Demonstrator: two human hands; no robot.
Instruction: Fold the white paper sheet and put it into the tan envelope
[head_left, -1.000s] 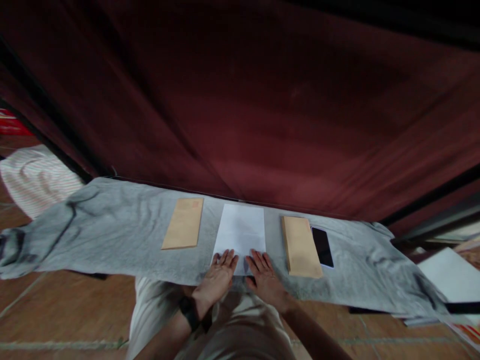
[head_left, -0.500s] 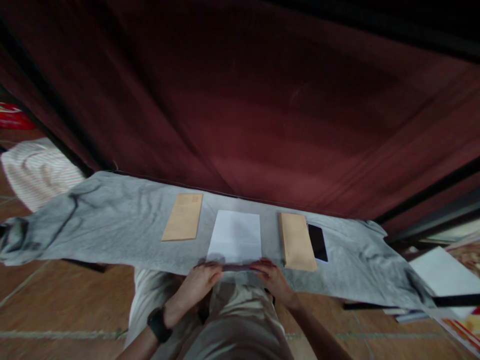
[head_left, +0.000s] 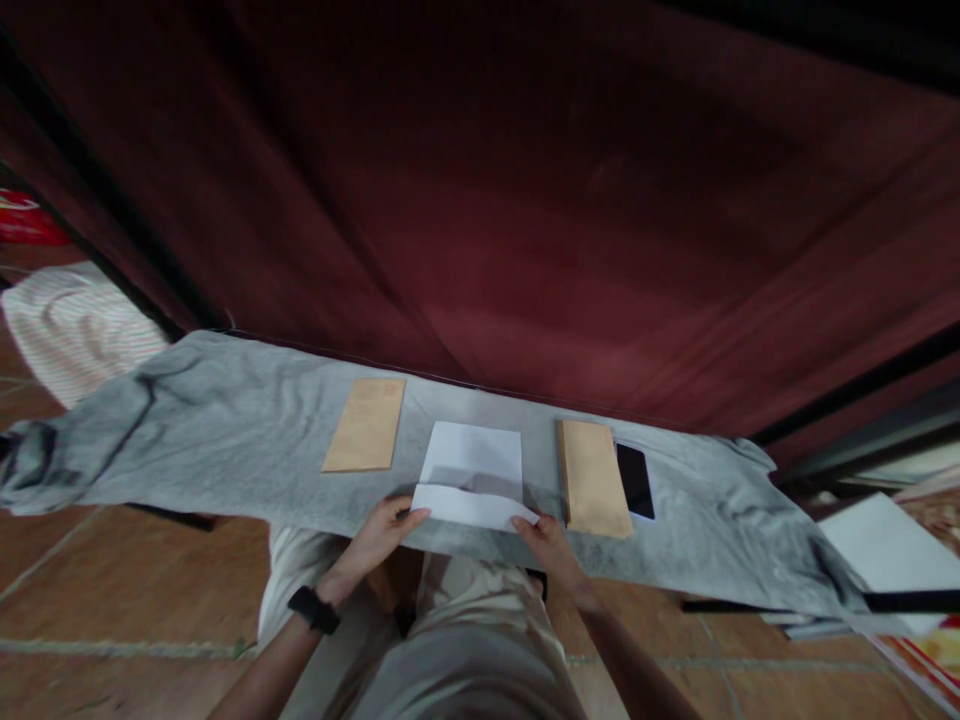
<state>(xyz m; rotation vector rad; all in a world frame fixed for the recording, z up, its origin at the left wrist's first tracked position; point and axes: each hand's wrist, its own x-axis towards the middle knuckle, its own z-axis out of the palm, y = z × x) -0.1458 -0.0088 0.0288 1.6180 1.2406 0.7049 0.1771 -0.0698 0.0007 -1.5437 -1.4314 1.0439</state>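
Observation:
A white sheet of paper (head_left: pixel 471 507) has its near part raised and bent, and its two near corners are pinched by my hands. My left hand (head_left: pixel 382 530) grips the left corner between thumb and fingers. At the right corner my right hand (head_left: pixel 546 540) does the same. Behind the raised strip, flat white paper (head_left: pixel 480 452) lies on the grey cloth; whether it is the same sheet or others beneath, I cannot tell. A brown envelope (head_left: pixel 366 425) lies to the left. To the right sits a stack of brown envelopes (head_left: pixel 596 480).
A dark-screened phone (head_left: pixel 635 480) lies right of the envelope stack. Grey cloth (head_left: pixel 225 430) covers the narrow bench. Dark red fabric (head_left: pixel 487 250) rises behind it. A striped cloth (head_left: pixel 86 330) is at the left, and a white board-like item (head_left: pixel 892 545) at the far right.
The paper's near edge has come up from the bench's front edge and now shows as a bent white strip. My hands have moved slightly apart, from pressing to pinching the corners.

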